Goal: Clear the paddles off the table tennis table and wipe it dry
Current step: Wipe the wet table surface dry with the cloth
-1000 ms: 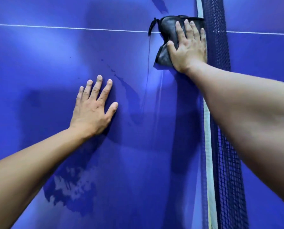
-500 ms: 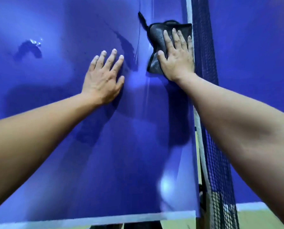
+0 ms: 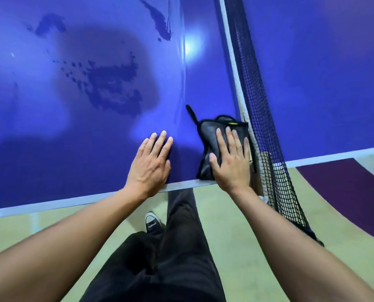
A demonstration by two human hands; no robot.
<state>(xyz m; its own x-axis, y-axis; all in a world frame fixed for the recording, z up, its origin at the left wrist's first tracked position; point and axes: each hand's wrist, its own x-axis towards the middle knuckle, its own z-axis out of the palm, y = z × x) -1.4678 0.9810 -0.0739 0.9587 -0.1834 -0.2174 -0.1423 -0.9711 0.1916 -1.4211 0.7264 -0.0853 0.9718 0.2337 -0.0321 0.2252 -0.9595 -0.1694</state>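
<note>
Head: unreadable yellow tag (image 3: pixel 233 123) on cloth (image 3: pixel 208 136)

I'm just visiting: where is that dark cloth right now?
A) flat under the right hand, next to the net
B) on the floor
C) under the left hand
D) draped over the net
A: the right hand lies with straight fingers on the dark cloth, on the table beside the net; the left hand rests on bare table.
</note>
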